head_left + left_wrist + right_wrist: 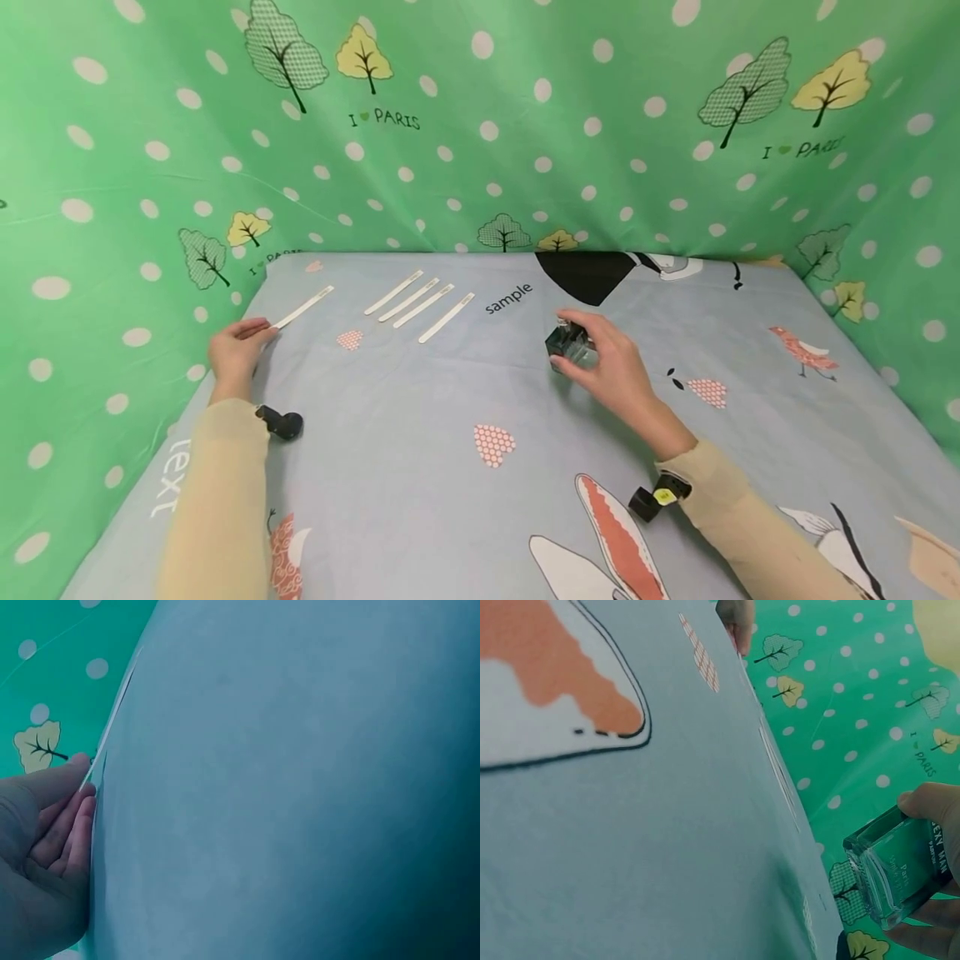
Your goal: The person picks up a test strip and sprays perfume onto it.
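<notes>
At the table's left edge my left hand point(238, 350) pinches the near end of a thin white paper test strip point(303, 307) between thumb and fingers. In the left wrist view the strip point(116, 720) points up and away from the fingertips. My right hand point(618, 367) grips a dark, clear-walled glass perfume bottle point(562, 342) right of the table's middle. White lettering, partly covered by the fingers, shows on the bottle point(896, 862) in the right wrist view. To the left of the bottle, several more white paper strips point(423, 300) lie slanted side by side.
A grey-blue printed cloth point(420, 467) covers the table, with hearts, birds and the word "sample" on it. Green dotted fabric point(450, 108) hangs behind and along both sides. Black wrist cameras point(281, 422) are strapped at both cuffs.
</notes>
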`<state>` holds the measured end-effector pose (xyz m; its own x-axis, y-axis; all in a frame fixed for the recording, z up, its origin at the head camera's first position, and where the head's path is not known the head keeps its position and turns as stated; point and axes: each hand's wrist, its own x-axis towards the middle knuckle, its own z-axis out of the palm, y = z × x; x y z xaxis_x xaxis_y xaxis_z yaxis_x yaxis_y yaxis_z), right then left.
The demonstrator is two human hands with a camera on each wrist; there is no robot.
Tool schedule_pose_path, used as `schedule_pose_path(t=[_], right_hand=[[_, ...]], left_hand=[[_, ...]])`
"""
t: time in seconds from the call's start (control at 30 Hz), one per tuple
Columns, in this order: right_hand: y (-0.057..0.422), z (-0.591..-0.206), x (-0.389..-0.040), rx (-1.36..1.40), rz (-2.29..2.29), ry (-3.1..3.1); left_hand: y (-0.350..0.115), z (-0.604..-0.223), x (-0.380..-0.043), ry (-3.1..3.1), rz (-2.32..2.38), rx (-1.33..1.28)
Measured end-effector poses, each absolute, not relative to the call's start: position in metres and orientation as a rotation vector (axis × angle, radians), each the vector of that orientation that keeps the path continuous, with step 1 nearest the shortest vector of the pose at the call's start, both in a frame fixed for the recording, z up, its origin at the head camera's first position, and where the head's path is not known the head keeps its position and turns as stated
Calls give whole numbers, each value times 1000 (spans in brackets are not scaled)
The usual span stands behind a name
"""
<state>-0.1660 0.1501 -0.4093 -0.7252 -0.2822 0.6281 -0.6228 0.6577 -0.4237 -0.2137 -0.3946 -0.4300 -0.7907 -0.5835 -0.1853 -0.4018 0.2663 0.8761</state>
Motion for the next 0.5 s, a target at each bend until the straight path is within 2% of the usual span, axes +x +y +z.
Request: schedule_pose_path(t=[0.5], right_hand=[[150, -413, -165, 713, 888, -2349]], left_hand=[[-393, -426, -216, -2484, -1405, 920]])
